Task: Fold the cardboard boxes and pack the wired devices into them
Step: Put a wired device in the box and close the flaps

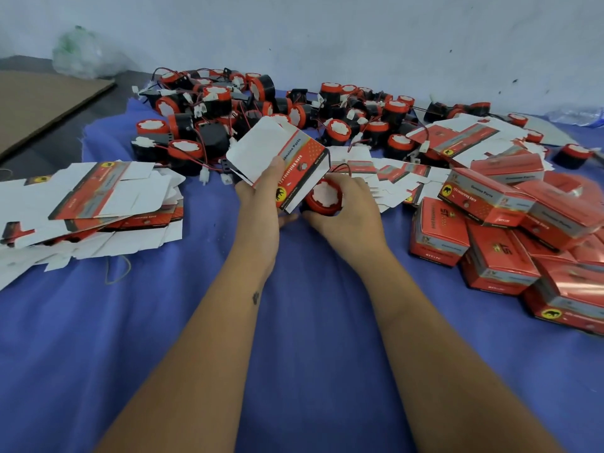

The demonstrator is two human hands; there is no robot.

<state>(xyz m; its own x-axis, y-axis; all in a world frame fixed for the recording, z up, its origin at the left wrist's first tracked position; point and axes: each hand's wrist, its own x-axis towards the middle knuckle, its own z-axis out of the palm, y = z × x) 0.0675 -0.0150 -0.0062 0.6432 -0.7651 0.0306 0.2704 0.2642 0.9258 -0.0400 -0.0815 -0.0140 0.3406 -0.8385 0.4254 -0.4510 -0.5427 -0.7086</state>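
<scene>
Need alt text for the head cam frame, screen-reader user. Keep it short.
Over a blue cloth, the left hand holds a part-folded red box while the right hand grips a red wired device at its open end. Loose devices lie behind, flat boxes left, packed boxes right.

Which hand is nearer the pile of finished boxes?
Right. The right hand, holding a device, lies closer to the finished boxes; the left hand is farther away, gripping the open box.

Flat blanks (98,197) left, folded boxes (510,237) right, wired devices (261,106) heaped behind, all on cloth (294,322).
</scene>
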